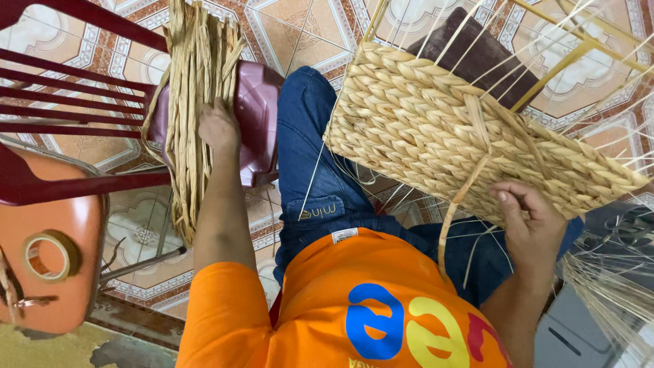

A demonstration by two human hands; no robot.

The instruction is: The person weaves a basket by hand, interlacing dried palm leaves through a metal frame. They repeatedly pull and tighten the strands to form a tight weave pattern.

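Head view: a dried straw bundle (194, 88), seemingly light and pliant, is touched by the left hand (218, 126); a woven basket (449, 129) is steadied by the curled right hand (528, 218).

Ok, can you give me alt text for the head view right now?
The person's right hand grips the edge of a half-woven straw basket resting on their blue-jeaned lap, while the left hand reaches into a bundle of dried straw strands draped over a dark red plastic chair. A tape roll lies on an orange seat.
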